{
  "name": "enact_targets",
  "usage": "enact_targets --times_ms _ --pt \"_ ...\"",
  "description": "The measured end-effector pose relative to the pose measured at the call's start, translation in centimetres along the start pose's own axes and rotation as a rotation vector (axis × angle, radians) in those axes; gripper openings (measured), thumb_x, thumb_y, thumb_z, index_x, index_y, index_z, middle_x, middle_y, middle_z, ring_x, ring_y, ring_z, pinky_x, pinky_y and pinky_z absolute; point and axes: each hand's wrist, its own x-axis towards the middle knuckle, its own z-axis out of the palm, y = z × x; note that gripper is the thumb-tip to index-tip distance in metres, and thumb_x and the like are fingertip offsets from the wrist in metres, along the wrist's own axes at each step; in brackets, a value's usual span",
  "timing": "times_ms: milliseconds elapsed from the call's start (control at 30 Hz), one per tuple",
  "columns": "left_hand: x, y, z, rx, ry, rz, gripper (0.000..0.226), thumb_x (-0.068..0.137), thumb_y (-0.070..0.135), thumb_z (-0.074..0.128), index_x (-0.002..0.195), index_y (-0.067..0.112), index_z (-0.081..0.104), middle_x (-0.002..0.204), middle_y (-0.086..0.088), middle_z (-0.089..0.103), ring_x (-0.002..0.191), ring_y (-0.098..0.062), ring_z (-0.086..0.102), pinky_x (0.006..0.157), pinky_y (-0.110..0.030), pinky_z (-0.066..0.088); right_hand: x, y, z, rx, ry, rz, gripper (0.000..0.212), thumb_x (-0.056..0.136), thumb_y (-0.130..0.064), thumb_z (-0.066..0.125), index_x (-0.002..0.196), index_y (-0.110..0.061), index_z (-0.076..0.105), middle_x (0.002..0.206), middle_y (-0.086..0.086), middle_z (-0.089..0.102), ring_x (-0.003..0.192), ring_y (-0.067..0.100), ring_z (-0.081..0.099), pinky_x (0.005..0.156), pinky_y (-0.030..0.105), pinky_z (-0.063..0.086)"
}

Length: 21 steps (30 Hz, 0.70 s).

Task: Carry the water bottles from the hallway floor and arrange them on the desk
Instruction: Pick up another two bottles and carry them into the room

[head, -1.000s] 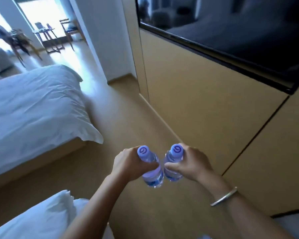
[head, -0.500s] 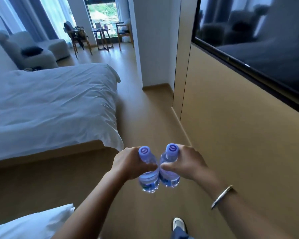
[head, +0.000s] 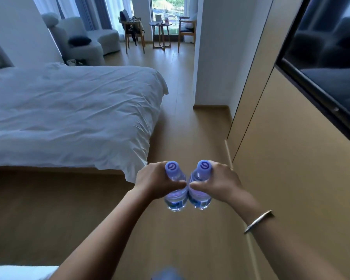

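Mid-carry down the wooden floor past the bed, left hand and right hand each clenched round an upright water bottle, bottles touching, desk nowhere visible, so probably needed finding next.

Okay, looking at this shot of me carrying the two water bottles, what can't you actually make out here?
All in the head view:
- Desk: none in view, so the goal spot is unknown.
- Bottle labels: the left hand and right hand cover the middles of the left bottle and right bottle.
- Blurred blue shape: cut off by the bottom edge.
- Things on the small round table: too small to tell.
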Motion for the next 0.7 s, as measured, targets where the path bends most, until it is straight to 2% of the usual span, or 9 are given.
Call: enact_targets --times_ms 133,300,467,533,700 --pt "6.1 -1.7 0.1 -0.016 0.017 -0.028 0.038 0.064 0.061 0.065 0.078 0.026 0.063 0.068 0.01 0.062 0.07 -0.015 0.06 0.059 -0.026 0.04 6.5 0.1 0.1 0.007 -0.006 -0.012 0.037 0.06 -0.052 0.072 0.076 -0.025 0.051 0.077 -0.007 0.063 0.074 0.02 0.059 0.061 0.026 0.037" --pt "15.7 -4.6 -0.2 -0.019 -0.001 -0.018 0.035 0.064 0.06 0.066 0.07 0.027 0.056 0.067 0.01 0.061 0.072 -0.016 0.061 0.06 -0.027 0.04 16.3 -0.6 0.7 0.008 0.018 -0.006 0.038 0.06 -0.052 0.072 0.078 -0.024 0.053 0.077 -0.006 0.063 0.075 0.02 0.059 0.061 0.026 0.038" --pt "25.9 -7.2 -2.4 -0.057 -0.034 0.004 0.035 0.064 0.054 0.068 0.071 0.022 0.058 0.069 0.006 0.064 0.072 -0.018 0.062 0.063 -0.03 0.047 26.1 -2.5 0.4 0.054 0.038 0.034 0.036 0.06 -0.049 0.072 0.082 -0.025 0.056 0.079 -0.006 0.065 0.077 0.02 0.06 0.068 0.03 0.048" --pt "29.3 -7.9 -3.4 -0.037 -0.035 0.024 0.034 0.064 0.056 0.066 0.072 0.024 0.058 0.068 0.008 0.063 0.072 -0.017 0.061 0.062 -0.028 0.046 29.3 -3.1 0.0 0.065 0.044 0.03 0.036 0.061 -0.049 0.073 0.083 -0.026 0.057 0.081 -0.006 0.066 0.077 0.02 0.061 0.069 0.031 0.049" --pt "36.4 -9.6 -4.8 -0.02 -0.006 0.038 0.038 0.063 0.061 0.066 0.074 0.025 0.06 0.068 0.008 0.063 0.069 -0.015 0.06 0.061 -0.027 0.045 36.7 -4.1 -0.9 0.053 0.065 0.01 0.035 0.061 -0.051 0.073 0.078 -0.027 0.055 0.078 -0.007 0.064 0.076 0.019 0.06 0.065 0.028 0.045"
